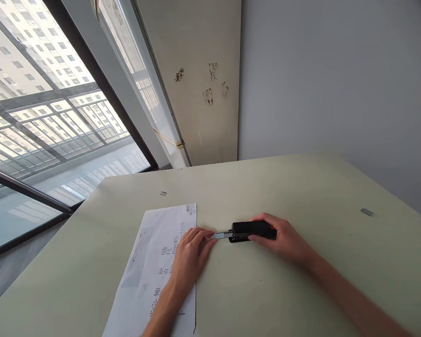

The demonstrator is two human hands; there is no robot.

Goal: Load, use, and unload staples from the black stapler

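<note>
A black stapler (250, 228) lies on its side along the table, its metal staple tray (222, 235) sticking out of the left end. My right hand (279, 238) is closed round the stapler's right part, thumb below and fingers above. At the tray's outer tip, my left hand (192, 250) pinches the metal end between thumb and fingers. Under my left wrist and forearm lies a printed sheet of paper (136, 267), partly covered by them. Whether staples sit in the tray is too small to tell.
On the pale table (301, 187), a small strip of staples (366, 212) lies at the far right. Small grey pieces (163, 193) rest beyond the paper. A grey wall (337, 79) stands behind the table, with a window (38, 93) at the left.
</note>
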